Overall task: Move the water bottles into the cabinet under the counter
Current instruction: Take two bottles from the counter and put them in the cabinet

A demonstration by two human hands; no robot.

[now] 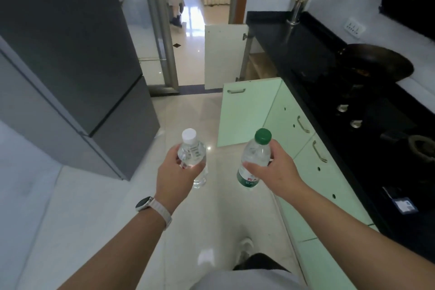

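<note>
Left hand (pixel 175 178), watch (pixel 144 205) on wrist, curled around white-capped water bottle (pixel 191 156). Right hand (pixel 274 169) gripped green-capped water bottle (pixel 253 160). Both arms extended forward over floor, bottles upright. Beyond, mint-green cabinet door (pixel 249 113) stood open under black counter (pixel 329 82).

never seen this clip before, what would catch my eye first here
Mid-frame, the left hand grips a white-capped bottle and the right hand a green-capped bottle. Ahead on the right, a pale green cabinet door stands open under the black counter.
</note>
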